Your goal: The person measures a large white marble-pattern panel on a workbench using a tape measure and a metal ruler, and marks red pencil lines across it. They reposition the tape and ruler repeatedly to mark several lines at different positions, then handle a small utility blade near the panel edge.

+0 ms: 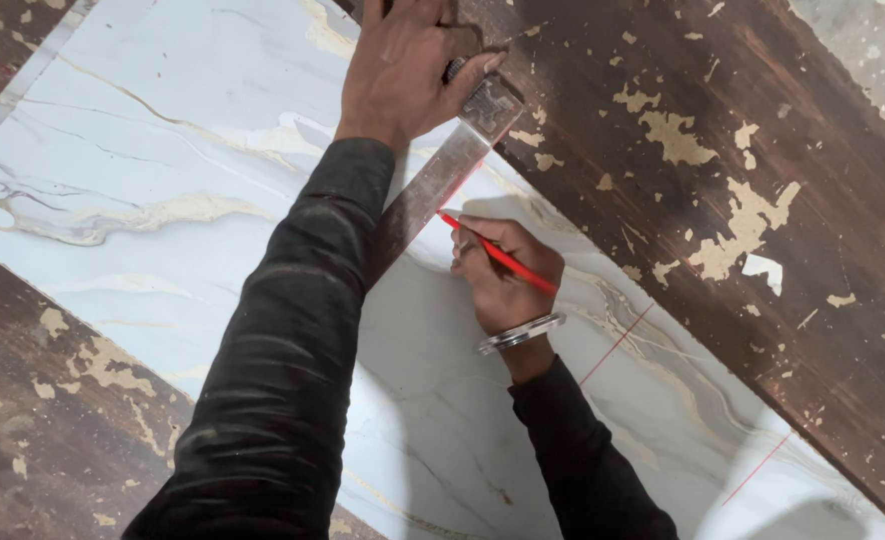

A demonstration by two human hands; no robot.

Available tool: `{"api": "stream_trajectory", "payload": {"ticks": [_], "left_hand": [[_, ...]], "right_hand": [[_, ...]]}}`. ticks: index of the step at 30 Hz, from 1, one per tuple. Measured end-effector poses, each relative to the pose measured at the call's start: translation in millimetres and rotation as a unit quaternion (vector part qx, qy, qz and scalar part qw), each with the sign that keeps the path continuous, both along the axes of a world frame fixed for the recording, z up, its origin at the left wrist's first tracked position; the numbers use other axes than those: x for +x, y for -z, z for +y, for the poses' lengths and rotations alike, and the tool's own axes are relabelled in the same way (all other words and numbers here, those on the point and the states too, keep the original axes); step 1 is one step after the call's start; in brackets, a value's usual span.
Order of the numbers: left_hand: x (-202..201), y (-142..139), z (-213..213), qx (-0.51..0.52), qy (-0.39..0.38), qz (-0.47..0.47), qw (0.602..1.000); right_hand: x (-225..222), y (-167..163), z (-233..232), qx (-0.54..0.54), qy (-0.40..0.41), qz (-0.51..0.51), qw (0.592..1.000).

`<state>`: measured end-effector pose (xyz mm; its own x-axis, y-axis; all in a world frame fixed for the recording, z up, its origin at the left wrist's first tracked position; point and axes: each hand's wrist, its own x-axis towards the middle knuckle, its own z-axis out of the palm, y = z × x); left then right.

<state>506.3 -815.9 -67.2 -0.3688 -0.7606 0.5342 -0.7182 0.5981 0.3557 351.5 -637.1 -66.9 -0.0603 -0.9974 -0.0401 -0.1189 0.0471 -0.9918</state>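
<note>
Light is even and fairly bright, falling from above and a little behind the person, so soft grey shadows of the arms spread over the pale marble-patterned sheet [162, 150], densest beneath the right hand [502, 275] and along the steel square [432, 185]. The glossy sheet shows only a mild sheen with no hard glare, while the dark sleeves and the worn brown board [722, 180] sit deep in tone yet keep their texture. Focus is crisp through the middle, with slight softness and stretching toward the corners and faint motion blur on the left hand [402, 65].
</note>
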Motion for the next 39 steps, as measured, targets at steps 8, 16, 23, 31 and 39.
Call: {"api": "stream_trajectory", "payload": {"ticks": [8,16,23,31,39], "left_hand": [[-0.3,2.7,-1.2,0.003,-0.005,-0.008,1.0],[-1.2,4.2,-0.1,0.013,-0.005,-0.008,1.0],[-1.2,6.7,-0.1,0.039,0.001,-0.003,0.999],[-0.9,5.5,-0.4,0.036,0.006,-0.004,0.999],[-1.1,-0.5,3.5,0.034,0.012,0.004,0.999]], "right_hand": [[-19.0,9.9,-53.0,0.003,0.088,-0.094,0.992],[-28.0,9.4,-57.8,-0.022,0.091,-0.032,0.995],[-22.9,16.4,-48.1,-0.022,0.081,-0.115,0.99],[15.2,-1.4,20.8,-0.016,-0.007,-0.024,1.0],[-19.3,2.1,-51.2,-0.122,0.01,-0.097,0.988]]}}
